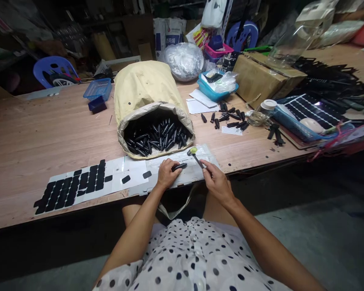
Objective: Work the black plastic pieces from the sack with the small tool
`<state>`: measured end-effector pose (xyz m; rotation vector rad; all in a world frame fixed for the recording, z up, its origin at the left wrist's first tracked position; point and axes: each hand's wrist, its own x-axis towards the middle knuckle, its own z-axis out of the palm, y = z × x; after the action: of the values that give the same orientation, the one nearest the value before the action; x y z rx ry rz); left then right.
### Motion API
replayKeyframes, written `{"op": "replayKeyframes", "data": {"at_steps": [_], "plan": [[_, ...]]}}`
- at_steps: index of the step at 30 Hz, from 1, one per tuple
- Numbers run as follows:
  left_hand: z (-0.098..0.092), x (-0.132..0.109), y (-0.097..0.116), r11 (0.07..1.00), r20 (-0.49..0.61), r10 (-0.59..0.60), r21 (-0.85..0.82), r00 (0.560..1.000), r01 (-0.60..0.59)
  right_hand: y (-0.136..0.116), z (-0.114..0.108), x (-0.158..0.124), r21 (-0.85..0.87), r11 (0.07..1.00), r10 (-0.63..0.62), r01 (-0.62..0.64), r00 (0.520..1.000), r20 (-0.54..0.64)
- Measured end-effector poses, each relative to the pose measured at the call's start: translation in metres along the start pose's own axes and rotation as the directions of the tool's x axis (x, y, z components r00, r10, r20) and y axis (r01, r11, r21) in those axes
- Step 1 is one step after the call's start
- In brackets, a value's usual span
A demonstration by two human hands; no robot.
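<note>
My left hand point(166, 173) is closed on a black tapered plastic piece point(179, 166), held low over a pale board point(204, 155) at the table's front edge. In my right hand point(217, 182) is a small hammer point(197, 158) with a dark handle and a yellow-green face. Its head is raised just beyond the black piece, apart from it. Straight ahead, a yellowish sack point(148, 83) lies on its side, its mouth towards me and full of similar black pieces point(165, 135). Left of my hands, rounded black patches point(62, 192) cover part of a white sheet point(118, 178).
More black pieces point(227, 116) lie loose right of the sack, near a blue basket point(214, 92) and a cardboard box point(261, 76). A jar with a white lid point(268, 105) stands by a blue tray point(291, 125). Small blue baskets point(98, 89) sit at left.
</note>
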<state>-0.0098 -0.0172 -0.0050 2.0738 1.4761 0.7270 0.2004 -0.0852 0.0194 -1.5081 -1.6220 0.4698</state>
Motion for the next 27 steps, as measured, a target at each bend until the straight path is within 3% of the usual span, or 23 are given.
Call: {"op": "replayKeyframes", "data": {"at_steps": [5, 11, 16, 22, 24, 27], "plan": [[0.0, 0.002, 0.002, 1.0, 0.016, -0.015, -0.012, 1.0, 0.015, -0.013, 0.005, -0.017, -0.044, 0.997, -0.054, 0.057, 0.996, 0.067], [0.002, 0.003, 0.002, 0.999, 0.014, -0.028, -0.021, 1.0, 0.028, -0.009, 0.008, -0.025, -0.171, 0.982, -0.063, 0.08, 0.993, 0.102], [0.004, 0.004, 0.002, 0.999, 0.018, -0.031, -0.043, 0.999, 0.031, -0.013, 0.01, -0.025, -0.125, 0.989, -0.076, 0.085, 0.994, 0.079], [0.004, 0.005, 0.005, 0.997, 0.037, -0.064, -0.05, 0.997, 0.065, -0.007, 0.022, -0.029, -0.069, 0.995, -0.058, 0.068, 0.988, 0.144], [0.005, 0.004, 0.006, 0.995, 0.04, -0.081, -0.054, 0.996, 0.083, 0.001, 0.019, -0.022, -0.071, 0.996, -0.046, 0.054, 0.992, 0.118], [0.007, 0.003, 0.008, 0.994, 0.032, -0.098, -0.054, 0.995, 0.099, 0.017, 0.007, 0.005, -0.186, 0.982, 0.013, -0.018, 1.0, -0.026]]}}
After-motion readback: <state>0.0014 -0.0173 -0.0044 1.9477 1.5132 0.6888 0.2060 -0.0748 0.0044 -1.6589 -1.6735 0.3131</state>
